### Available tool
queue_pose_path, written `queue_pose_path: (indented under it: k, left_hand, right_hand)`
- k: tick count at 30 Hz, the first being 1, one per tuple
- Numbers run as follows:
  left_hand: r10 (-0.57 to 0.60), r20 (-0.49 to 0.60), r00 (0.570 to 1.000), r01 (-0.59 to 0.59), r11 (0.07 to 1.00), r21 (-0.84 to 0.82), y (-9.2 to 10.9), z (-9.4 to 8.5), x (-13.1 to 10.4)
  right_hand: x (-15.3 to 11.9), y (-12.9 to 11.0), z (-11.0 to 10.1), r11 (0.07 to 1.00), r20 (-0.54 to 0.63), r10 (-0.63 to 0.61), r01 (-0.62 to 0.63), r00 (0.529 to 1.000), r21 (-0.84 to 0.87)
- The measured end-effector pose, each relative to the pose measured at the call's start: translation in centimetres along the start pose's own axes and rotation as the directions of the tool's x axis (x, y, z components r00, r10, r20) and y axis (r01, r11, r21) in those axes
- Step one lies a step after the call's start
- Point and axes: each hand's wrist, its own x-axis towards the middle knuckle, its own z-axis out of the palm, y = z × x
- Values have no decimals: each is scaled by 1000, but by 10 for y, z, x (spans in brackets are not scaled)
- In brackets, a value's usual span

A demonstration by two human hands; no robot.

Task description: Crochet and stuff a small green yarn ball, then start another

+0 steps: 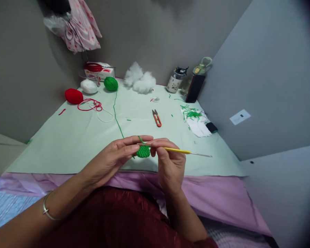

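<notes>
Between thumb and fingers, my left hand (119,151) pinches a small green crochet piece (143,151) by its left edge. My right hand (170,162) is closed round a crochet hook (178,150) with a yellow handle and metal ends. One end of the hook lies at the top edge of the green piece; the other points out to the right. A green strand runs over my left fingers and back across the table to a green yarn ball (111,83). Whether the hook tip is inside a stitch I cannot tell.
Orange thread snips (157,118) lie beyond my hands. Behind are a red yarn ball (73,96), a white yarn ball (89,86), white stuffing (141,79), a pen jar (174,82) and a phone (195,88). Green scraps lie on white paper (199,127) at right.
</notes>
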Motion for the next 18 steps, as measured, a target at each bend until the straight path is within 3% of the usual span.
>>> queue_pose_path:
  k: [4,7,11,18]
  left_hand:
    - [4,56,998,-4,1000,-2,2,0,2]
    - [-9,17,1000,7,990,139,4,2,3]
    - [65,-50,997,-47,954,297,9,4,0]
    - [106,-38,994,-84,925,370,12,8,-3]
  right_hand:
    - [2,5,1,993,25,64,-66,998,101]
    - [4,8,3,971,27,122,-125,992,204]
    - [7,8,2,969,44,158,-163,987,188]
    - [8,3,-9,976,120,137,-155,983,152]
